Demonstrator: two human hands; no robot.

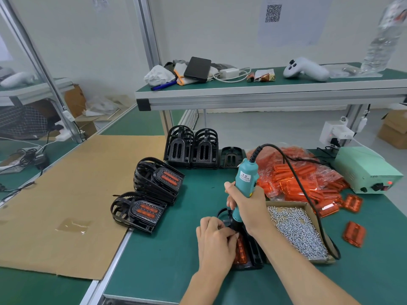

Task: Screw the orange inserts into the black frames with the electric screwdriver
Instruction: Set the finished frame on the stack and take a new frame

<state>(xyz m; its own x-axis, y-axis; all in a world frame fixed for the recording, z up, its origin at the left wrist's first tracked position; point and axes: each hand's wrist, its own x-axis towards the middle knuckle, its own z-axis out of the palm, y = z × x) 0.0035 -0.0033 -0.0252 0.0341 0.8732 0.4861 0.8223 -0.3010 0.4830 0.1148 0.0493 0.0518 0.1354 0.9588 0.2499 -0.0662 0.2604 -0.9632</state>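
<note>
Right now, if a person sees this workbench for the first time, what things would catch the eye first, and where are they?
The eye probably goes first to the teal electric screwdriver, held upright in the right hand at the centre, over a black frame that the left hand steadies. Next comes the bright pile of orange inserts in plastic bags behind, to the right. Beside the hands lies a cardboard tray of silver screws.

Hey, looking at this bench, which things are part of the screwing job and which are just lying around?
Job:
electric screwdriver gripped by right hand
black frame held by left hand
box of screws
bagged orange inserts
finished frames
empty frames

Lying about:
game controller
power bank
charger
blue pen
</note>
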